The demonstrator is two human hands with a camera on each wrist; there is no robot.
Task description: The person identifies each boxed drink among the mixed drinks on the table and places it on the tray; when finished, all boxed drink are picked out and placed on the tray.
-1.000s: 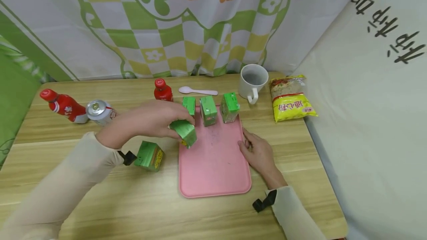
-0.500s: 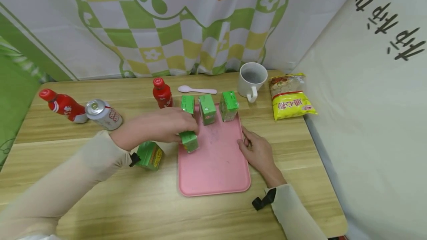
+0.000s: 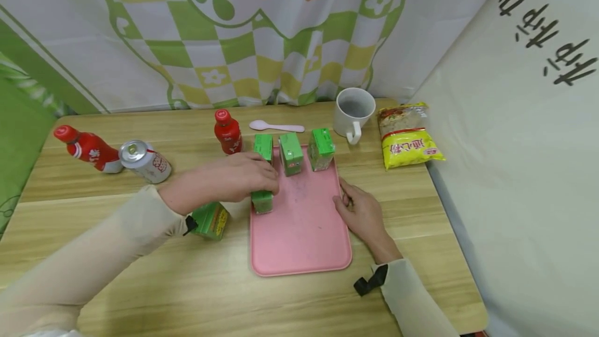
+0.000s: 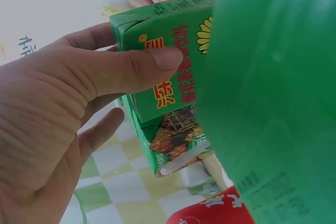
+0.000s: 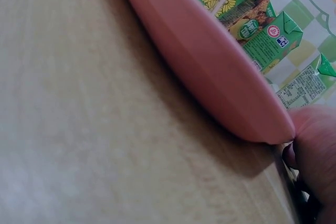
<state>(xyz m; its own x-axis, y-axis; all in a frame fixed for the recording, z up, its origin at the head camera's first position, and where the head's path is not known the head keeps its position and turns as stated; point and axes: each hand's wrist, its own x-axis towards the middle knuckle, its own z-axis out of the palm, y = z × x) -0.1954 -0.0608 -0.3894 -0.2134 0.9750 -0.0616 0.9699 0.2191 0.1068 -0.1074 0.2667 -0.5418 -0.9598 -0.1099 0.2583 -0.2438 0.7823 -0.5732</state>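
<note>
My left hand (image 3: 234, 176) grips a green drink carton (image 3: 262, 202) at the left side of the pink tray (image 3: 304, 228). In the left wrist view the thumb lies across the printed face of that drink carton (image 4: 191, 85). Three more green cartons, a left one (image 3: 263, 143), a middle one (image 3: 291, 154) and a right one (image 3: 321, 148), stand along the tray's far end. Another carton (image 3: 210, 221) is on the table below my left wrist. My right hand (image 3: 365, 212) holds the tray's right rim between thumb and fingers; the right wrist view shows the rim (image 5: 210, 61) close up.
Behind my left forearm are a silver can (image 3: 146, 161) and a red bottle (image 3: 89, 150). A second red bottle (image 3: 228, 133), a pink spoon (image 3: 276, 127) and a white mug (image 3: 354, 113) stand or lie beyond the tray. A yellow food packet (image 3: 408, 137) lies at the right.
The carton in my left hand was tilted; it has come down and straightened at the tray's left side, in front of the left back carton. My right hand keeps its hold on the rim.
</note>
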